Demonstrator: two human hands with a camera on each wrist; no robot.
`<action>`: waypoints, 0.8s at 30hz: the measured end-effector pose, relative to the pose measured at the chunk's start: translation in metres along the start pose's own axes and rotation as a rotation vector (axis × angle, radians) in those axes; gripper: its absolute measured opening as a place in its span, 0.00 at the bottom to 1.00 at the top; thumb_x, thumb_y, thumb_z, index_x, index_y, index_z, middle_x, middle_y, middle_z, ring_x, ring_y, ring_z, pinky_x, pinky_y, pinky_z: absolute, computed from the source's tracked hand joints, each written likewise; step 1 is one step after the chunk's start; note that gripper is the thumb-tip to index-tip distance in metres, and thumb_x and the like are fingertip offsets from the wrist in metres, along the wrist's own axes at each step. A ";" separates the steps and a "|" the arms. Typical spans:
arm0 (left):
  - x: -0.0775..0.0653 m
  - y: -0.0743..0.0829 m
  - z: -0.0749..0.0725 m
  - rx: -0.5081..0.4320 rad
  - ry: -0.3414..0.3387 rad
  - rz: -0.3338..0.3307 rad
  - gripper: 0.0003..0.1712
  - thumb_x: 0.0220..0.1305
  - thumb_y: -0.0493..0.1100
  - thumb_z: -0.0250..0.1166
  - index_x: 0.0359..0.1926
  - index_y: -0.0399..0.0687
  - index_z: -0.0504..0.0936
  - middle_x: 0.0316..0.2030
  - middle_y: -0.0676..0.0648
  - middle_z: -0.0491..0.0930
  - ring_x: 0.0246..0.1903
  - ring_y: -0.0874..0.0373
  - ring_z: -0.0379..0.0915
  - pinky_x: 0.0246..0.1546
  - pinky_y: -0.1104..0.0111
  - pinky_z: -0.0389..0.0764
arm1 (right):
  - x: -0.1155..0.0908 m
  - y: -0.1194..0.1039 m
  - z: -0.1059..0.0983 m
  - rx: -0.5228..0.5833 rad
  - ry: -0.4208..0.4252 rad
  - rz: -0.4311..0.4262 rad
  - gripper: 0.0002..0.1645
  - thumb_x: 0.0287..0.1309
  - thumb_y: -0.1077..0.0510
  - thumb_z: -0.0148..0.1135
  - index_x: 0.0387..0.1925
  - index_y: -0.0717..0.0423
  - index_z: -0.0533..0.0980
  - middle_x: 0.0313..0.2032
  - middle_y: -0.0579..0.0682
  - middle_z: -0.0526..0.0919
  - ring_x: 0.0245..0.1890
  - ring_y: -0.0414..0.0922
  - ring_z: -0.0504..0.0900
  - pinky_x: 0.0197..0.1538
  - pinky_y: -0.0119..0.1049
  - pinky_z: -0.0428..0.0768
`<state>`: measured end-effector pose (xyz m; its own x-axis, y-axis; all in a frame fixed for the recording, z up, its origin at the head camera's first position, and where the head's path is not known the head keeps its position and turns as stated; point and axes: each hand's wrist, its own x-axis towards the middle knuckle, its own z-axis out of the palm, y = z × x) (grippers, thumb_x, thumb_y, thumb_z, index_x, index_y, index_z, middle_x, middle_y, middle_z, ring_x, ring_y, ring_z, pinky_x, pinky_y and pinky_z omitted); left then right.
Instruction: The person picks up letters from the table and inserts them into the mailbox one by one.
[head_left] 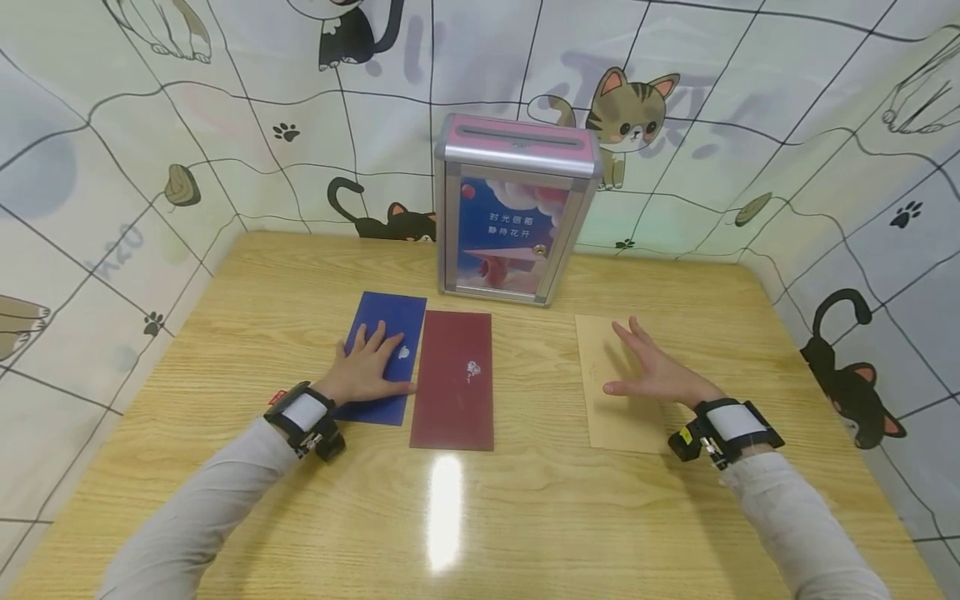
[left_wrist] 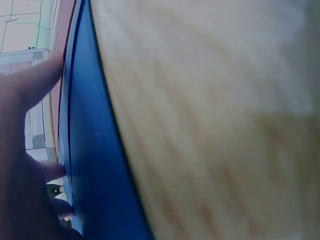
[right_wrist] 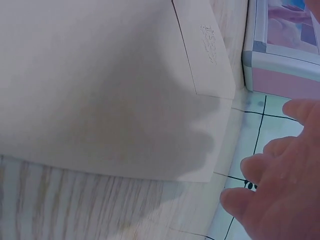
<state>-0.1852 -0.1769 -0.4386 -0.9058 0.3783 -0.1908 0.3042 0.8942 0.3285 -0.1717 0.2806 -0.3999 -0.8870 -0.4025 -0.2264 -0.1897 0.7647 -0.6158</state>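
A blue envelope [head_left: 397,310] with a small white print lies under my left hand [head_left: 365,371], whose spread fingers rest on it. The left thumb points to the long edge of a maroon envelope [head_left: 453,408] lying alongside. In the left wrist view the blue envelope [left_wrist: 97,140] fills a slanting strip beside the fingers. My right hand [head_left: 662,377] is over a tan envelope [head_left: 624,425], fingers and thumb spread apart with nothing between them. The right wrist view shows that envelope's flap [right_wrist: 210,55] with a printed mark, and the hand's shadow falling across the paper.
Behind the envelopes stands an upright metal-framed letter box [head_left: 517,225] with a pink slotted top and a keyhole on its front. The wooden table [head_left: 540,500] meets a cat-printed cloth [head_left: 285,167] at the back and sides. Each wrist wears a strapped camera [head_left: 306,419].
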 end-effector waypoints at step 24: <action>0.011 0.033 -0.009 -0.056 -0.090 -0.143 0.49 0.49 0.57 0.61 0.67 0.38 0.53 0.66 0.27 0.40 0.61 0.22 0.30 0.49 0.29 0.47 | -0.003 0.005 0.002 0.023 -0.035 0.016 0.60 0.47 0.45 0.66 0.70 0.57 0.39 0.67 0.66 0.25 0.66 0.67 0.31 0.58 0.69 0.43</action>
<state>-0.1872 -0.1453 -0.4212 -0.9080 0.2704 -0.3199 0.1554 0.9267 0.3422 -0.1696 0.2847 -0.4040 -0.8744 -0.4078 -0.2629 -0.1654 0.7599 -0.6287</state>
